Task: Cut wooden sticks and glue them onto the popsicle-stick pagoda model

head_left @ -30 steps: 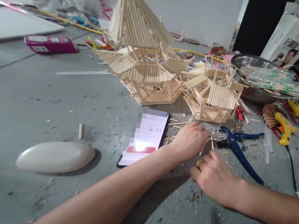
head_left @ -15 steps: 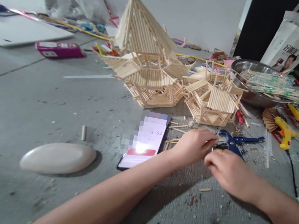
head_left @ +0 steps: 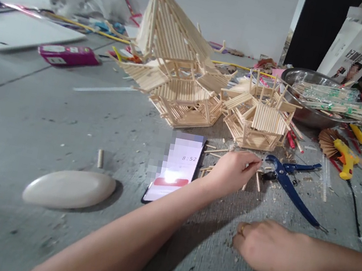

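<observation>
My left hand is closed, thumb against fingers, above short wooden sticks and left of the blue cutter's jaws; anything in the pinch is too small to make out. Nearer to me, my right hand is low over the floor, knuckles up, its fingers curled under and their tips hidden. The blue cutter lies with its handles spread. A lit phone is left of my left hand. Behind stand a large stick model with a tall roof and a smaller stick model.
A smooth pale stone and a short stick lie at left. Farther back is a purple package. At right are a yellow glue gun with its black cord, a metal bowl of wrapped sticks and a white bag.
My right hand has moved away from my left hand, toward me and down to the floor, uncovering the cutter's long handle. A small stick seen near there is now out of sight.
</observation>
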`<state>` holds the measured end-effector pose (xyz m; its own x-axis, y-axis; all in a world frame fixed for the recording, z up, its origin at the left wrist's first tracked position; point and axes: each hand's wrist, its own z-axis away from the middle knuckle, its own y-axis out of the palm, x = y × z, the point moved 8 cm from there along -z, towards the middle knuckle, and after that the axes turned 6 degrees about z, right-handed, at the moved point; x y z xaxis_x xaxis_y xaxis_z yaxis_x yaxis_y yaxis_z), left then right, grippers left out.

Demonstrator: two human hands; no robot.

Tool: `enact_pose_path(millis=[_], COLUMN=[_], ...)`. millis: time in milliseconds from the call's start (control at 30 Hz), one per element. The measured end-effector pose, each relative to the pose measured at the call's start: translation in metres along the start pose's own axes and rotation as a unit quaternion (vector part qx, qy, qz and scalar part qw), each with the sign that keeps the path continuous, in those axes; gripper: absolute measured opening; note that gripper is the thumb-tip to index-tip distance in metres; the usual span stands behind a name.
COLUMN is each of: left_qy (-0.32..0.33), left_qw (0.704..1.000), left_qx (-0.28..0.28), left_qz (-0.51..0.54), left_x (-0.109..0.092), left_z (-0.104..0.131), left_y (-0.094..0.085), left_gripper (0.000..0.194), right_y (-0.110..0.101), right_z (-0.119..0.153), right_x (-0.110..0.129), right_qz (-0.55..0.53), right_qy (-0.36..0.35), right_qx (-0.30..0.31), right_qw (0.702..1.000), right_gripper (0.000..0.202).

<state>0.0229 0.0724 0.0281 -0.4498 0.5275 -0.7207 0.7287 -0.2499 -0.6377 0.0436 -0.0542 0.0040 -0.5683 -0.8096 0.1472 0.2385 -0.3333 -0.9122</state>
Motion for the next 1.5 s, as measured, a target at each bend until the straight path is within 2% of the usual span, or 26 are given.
enact_pose_path(millis=[100, 167, 200, 233, 267, 333, 367, 400, 467, 600, 733, 833, 933, 1033, 1067, 1100, 1167, 1200, 1267, 1367, 1500], left_qy=[-0.005, -0.015, -0.023, -0.035, -0.051, -0.095, -0.12, -0.143, -0.181, -0.206, -0.191, -0.169, -0.15, -0.151, -0.154, -0.157, -0.16, -0.159, -0.156, -0.148, -0.137], left_qw=[1.0, 0.999, 0.998, 0.996, 0.992, 0.977, 0.966, 0.953, 0.925, 0.875, 0.863, 0.876, 0.898, 0.9, 0.898, 0.896, 0.895, 0.896, 0.898, 0.899, 0.907], left_qx=[-0.001, -0.007, -0.01, -0.01, -0.011, -0.012, -0.015, -0.017, -0.011, -0.005, 0.007, 0.016, 0.0, -0.028, -0.038, -0.048, -0.062, -0.067, -0.073, -0.079, -0.084], left_qz=[0.011, 0.035, 0.057, 0.085, 0.117, 0.19, 0.228, 0.265, 0.335, 0.438, 0.467, 0.452, 0.415, 0.407, 0.411, 0.413, 0.412, 0.409, 0.404, 0.405, 0.39], left_x=[-0.002, -0.003, -0.004, -0.004, -0.003, 0.0, 0.001, 0.003, 0.003, -0.004, -0.008, -0.007, -0.002, 0.004, 0.005, 0.007, 0.01, 0.011, 0.012, 0.012, 0.01], left_z=[0.002, 0.003, 0.003, 0.003, 0.002, 0.001, 0.0, -0.002, -0.005, -0.012, -0.016, -0.017, -0.015, -0.011, -0.01, -0.01, -0.009, -0.009, -0.009, -0.009, -0.007], left_y=[0.0, 0.0, 0.001, 0.002, 0.004, 0.011, 0.015, 0.02, 0.029, 0.036, 0.035, 0.034, 0.028, 0.022, 0.02, 0.019, 0.017, 0.017, 0.018, 0.019, 0.019], left_gripper=[0.022, 0.021, 0.021, 0.02, 0.02, 0.02, 0.02, 0.019, 0.018, 0.013, 0.01, 0.013, 0.016, 0.016, 0.016, 0.016, 0.017, 0.018, 0.02, 0.02, 0.018], right_y=[-0.001, -0.016, -0.028, -0.041, -0.052, -0.061, -0.059, -0.056, -0.047, -0.036, -0.035, -0.039, -0.046, -0.055, -0.056, -0.051, -0.033, -0.026, -0.017, -0.012, -0.009], right_z=[-0.001, 0.003, 0.006, 0.013, 0.022, 0.042, 0.049, 0.051, 0.05, 0.044, 0.044, 0.046, 0.049, 0.061, 0.065, 0.066, 0.062, 0.059, 0.053, 0.048, 0.049], right_x=[0.0, -0.016, -0.029, -0.048, -0.071, -0.115, -0.132, -0.144, -0.159, -0.168, -0.168, -0.165, -0.161, -0.16, -0.162, -0.164, -0.166, -0.164, -0.159, -0.154, -0.152], right_qz=[-0.006, -0.056, -0.107, -0.176, -0.251, -0.383, -0.432, -0.468, -0.51, -0.543, -0.533, -0.489, -0.435, -0.296, -0.214, -0.138, -0.035, -0.003, 0.033, 0.053, 0.066], right_qy=[-0.009, 0.011, 0.025, 0.055, 0.099, 0.169, 0.191, 0.197, 0.213, 0.218, 0.215, 0.226, 0.23, 0.276, 0.316, 0.356, 0.395, 0.393, 0.38, 0.384, 0.395], right_qx=[0.002, -0.062, -0.12, -0.198, -0.282, -0.428, -0.474, -0.492, -0.504, -0.499, -0.495, -0.489, -0.457, -0.409, -0.369, -0.296, -0.125, -0.063, 0.002, 0.023, 0.013], right_qw=[1.0, 0.996, 0.987, 0.963, 0.92, 0.801, 0.743, 0.707, 0.663, 0.639, 0.652, 0.686, 0.741, 0.818, 0.847, 0.875, 0.909, 0.917, 0.924, 0.922, 0.916], right_gripper=[0.021, 0.019, 0.015, 0.013, 0.012, 0.012, 0.015, 0.019, 0.019, 0.018, 0.02, 0.019, 0.024, 0.034, 0.033, 0.034, 0.038, 0.039, 0.036, 0.031, 0.025])
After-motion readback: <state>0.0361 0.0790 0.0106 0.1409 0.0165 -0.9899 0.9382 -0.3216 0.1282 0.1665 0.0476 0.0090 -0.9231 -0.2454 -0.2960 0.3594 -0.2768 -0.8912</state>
